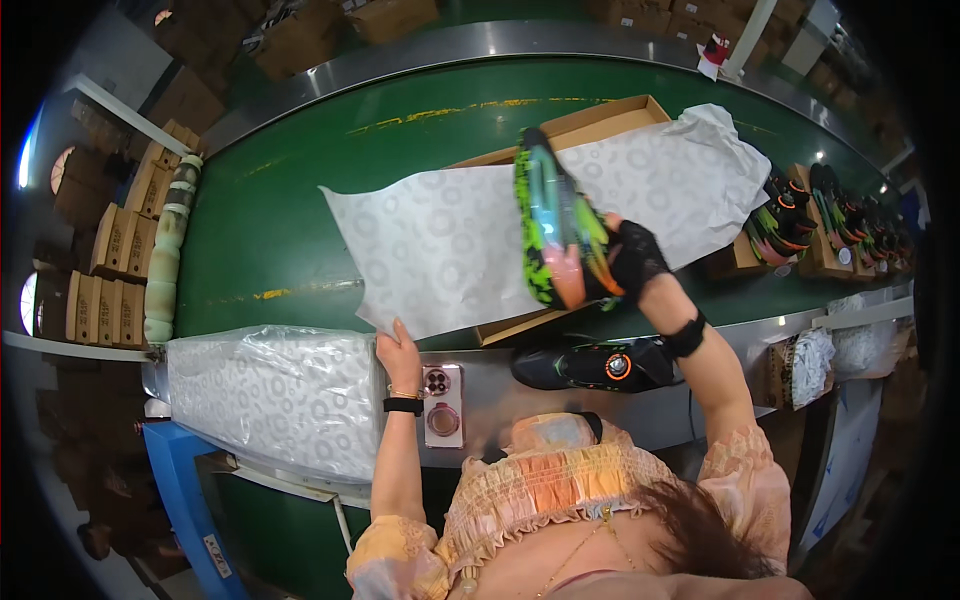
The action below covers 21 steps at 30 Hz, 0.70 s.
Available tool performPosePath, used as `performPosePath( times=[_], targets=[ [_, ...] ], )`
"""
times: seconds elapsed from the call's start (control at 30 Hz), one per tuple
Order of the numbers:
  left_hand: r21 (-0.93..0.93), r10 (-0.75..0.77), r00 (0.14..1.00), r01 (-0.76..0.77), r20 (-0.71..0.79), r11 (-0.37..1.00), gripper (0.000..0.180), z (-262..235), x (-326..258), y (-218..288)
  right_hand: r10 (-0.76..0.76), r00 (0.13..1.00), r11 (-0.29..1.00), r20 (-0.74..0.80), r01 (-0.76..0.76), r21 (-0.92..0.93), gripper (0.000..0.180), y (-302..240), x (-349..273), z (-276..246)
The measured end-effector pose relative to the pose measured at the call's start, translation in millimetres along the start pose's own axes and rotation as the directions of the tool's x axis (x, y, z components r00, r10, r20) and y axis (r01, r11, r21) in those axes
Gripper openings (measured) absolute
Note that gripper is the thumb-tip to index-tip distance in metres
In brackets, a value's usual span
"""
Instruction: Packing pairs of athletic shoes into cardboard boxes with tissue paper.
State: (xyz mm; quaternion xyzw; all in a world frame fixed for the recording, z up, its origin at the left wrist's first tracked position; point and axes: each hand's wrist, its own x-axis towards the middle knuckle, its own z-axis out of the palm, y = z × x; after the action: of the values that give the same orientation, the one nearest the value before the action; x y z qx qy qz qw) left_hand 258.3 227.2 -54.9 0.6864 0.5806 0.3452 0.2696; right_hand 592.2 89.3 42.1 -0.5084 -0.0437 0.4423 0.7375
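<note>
- Green-and-black shoe (552,225), motion-blurred, over white patterned paper (430,230); long axis near–far, leaning slightly left.
- Gloved right hand (637,262) gripping its near right side; most length left and beyond.
- Left hand (400,358) farther away, pinching paper at its near left corner.
- Beneath: open brown box (612,122), green worktop (260,220); dark shoe (585,367) nearer, on steel edge (488,370).

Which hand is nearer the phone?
Left hand: just beyond the phone and slightly left, at the paper. Right hand: farther away, beyond and right, holding a shoe.
</note>
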Motion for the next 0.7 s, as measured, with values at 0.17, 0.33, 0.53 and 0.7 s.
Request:
performPosePath(
  times=[0.17,0.33,0.53,0.7],
  targets=[
    [0.061,0.367,0.929,-0.365,-0.037,0.929,0.028,-20,5,58,0.074,0.975,0.995,-0.211,-0.086,-0.049,0.018,90,51,43],
    [-0.287,0.54,0.821,-0.48,0.187,0.829,0.021,-2,-2,105,0.335,0.939,0.941,0.073,-0.331,-0.062,0.009,156,66,71],
    [-0.342,0.451,0.474,-0.3,0.757,0.89,0.039,37,20,134,-0.148,0.854,0.819,0.498,0.388,-0.422,0.037,194,92,22],
    [-0.14,0.5,0.597,-0.546,0.627,0.826,0.053,81,38,117,-0.044,0.981,0.997,-0.187,0.032,-0.069,0.065,49,29,-12]
  ],
)
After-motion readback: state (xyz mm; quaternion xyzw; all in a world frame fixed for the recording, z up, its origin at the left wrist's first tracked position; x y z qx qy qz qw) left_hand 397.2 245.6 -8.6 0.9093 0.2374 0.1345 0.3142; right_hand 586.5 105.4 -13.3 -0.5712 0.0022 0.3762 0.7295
